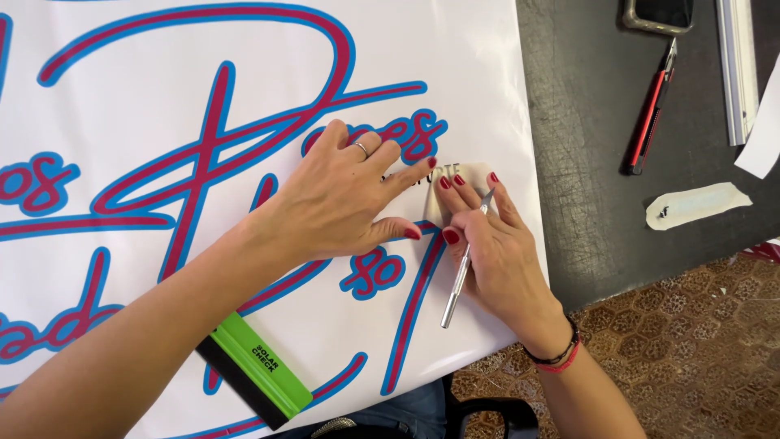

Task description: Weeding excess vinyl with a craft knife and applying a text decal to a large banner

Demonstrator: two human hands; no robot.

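1. A green squeegee (253, 370) lies nearest, on the white sheet (122, 49) with its red-and-blue lettering.
2. The right hand (496, 256) has its fingers (487, 213) closed around a silver craft knife (463, 268), tip on a small beige tape patch (455, 191).
3. The left hand (341, 199) presses flat, fingers spread and holding nothing, just beside the patch.
4. Done well, this likely needs light blade pressure and a steady sheet.
5. Farther off on the dark table (593, 122) lie a red utility knife (650, 110) and a phone (658, 15).

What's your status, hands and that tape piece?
Left hand flat on the sheet, fingertips at the tape piece. Right hand holds a scalpel, fingers on the tape. Squeegee under left forearm, nothing blocking.
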